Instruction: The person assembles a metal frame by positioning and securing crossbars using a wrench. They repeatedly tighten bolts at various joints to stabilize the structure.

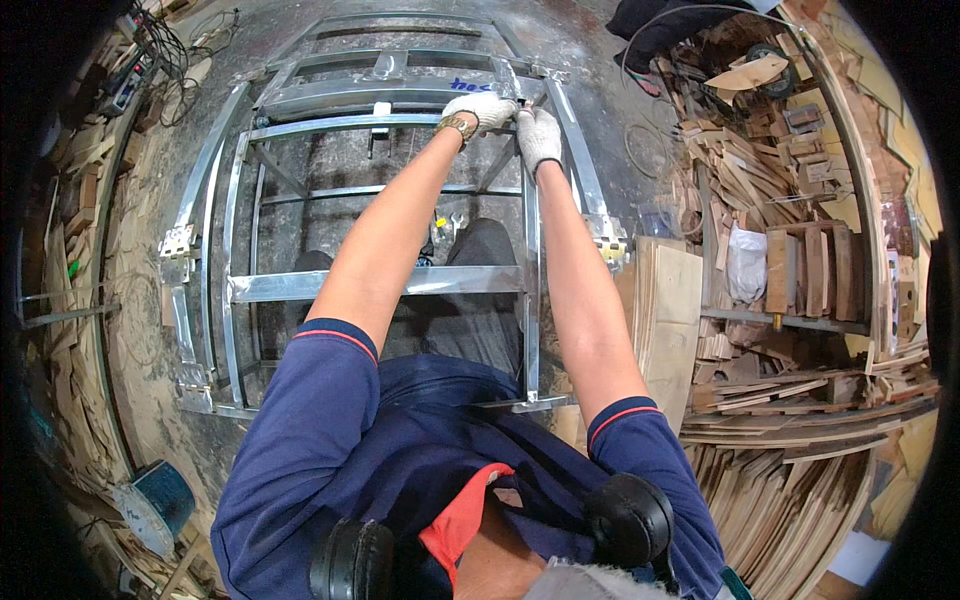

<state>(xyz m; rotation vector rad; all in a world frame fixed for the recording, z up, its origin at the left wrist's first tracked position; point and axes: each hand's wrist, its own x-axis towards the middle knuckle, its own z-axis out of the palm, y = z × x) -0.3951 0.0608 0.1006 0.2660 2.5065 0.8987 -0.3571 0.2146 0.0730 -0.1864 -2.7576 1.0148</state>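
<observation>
A welded metal frame (270, 287) of square tubing surrounds my legs, with plate-like brackets (178, 250) on its outer side rails. Both arms reach forward to its far right corner. My left hand (483, 109), in a white knit glove with a gold watch (459, 125) at the wrist, is closed at the end of the far crossbar. Right beside it, my right hand (541, 137), gloved the same way, is closed at the corner post. The fingertips of both hands meet there, and what they pinch is too small to make out. Blue handwriting marks the rail beyond.
A wrench (457, 220) and a small yellow item (440, 223) lie on the floor inside the frame. Wood offcuts (740, 165) fill the racks at right, with stacked boards (668, 310) nearer. A blue bucket (163, 497) stands lower left. Another person's leg (650, 30) shows at the top right.
</observation>
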